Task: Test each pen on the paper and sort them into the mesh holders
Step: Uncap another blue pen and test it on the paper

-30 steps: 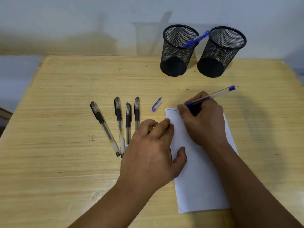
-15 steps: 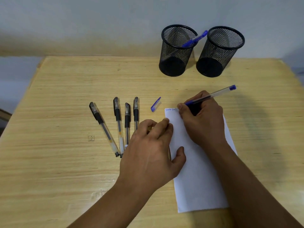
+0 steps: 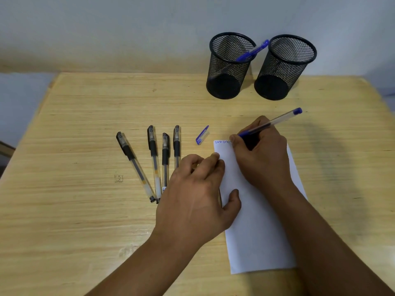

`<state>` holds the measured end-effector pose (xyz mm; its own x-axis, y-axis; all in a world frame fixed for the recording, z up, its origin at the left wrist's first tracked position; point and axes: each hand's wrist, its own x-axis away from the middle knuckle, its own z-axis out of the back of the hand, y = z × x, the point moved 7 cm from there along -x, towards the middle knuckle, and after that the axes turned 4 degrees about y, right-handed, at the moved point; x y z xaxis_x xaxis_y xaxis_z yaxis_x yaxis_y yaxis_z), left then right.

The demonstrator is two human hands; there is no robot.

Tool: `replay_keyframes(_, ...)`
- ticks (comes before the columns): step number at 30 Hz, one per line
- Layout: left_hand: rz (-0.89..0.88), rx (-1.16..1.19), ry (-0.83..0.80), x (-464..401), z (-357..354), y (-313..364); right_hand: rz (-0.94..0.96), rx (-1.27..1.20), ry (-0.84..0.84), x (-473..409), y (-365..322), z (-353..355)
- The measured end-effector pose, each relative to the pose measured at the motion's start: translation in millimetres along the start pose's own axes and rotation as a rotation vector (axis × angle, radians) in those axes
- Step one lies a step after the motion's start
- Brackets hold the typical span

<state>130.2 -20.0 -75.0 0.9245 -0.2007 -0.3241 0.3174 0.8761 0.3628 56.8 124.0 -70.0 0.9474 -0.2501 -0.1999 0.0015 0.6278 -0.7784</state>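
Observation:
My right hand point(image 3: 261, 154) grips an uncapped blue pen point(image 3: 275, 122), its tip at the top of a white paper point(image 3: 256, 231) beside small blue writing. The left edge of that sheet is held down by my left hand point(image 3: 196, 195), fingers and thumb lying on it. The pen's blue cap point(image 3: 202, 135) lies on the table just left of the paper. Several capped black pens point(image 3: 152, 161) lie side by side further left. Two black mesh holders stand at the back: the left holder point(image 3: 229, 67) has one blue pen point(image 3: 253, 51) in it, the right holder point(image 3: 284, 67) looks empty.
The wooden table point(image 3: 74, 210) has its left edge near a grey wall and floor. A small pencil mark point(image 3: 118, 178) sits on the wood left of the black pens.
The pen's top end has shifted very slightly; my right hand stays at the top of the paper. My left hand has not moved.

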Motion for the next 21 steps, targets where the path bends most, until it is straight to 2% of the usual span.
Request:
replay_keyframes(7, -0.007, 0.005, 0.017, 0.3, 0.9, 0.6, -0.036, -0.047, 0.055, 1.4, 3.4, 5.1)
replay_keyframes(21, -0.004, 0.016, 0.022, 0.7, -0.3, 0.6, -0.031, 0.038, 0.009, -1.3, 4.1, 3.4)
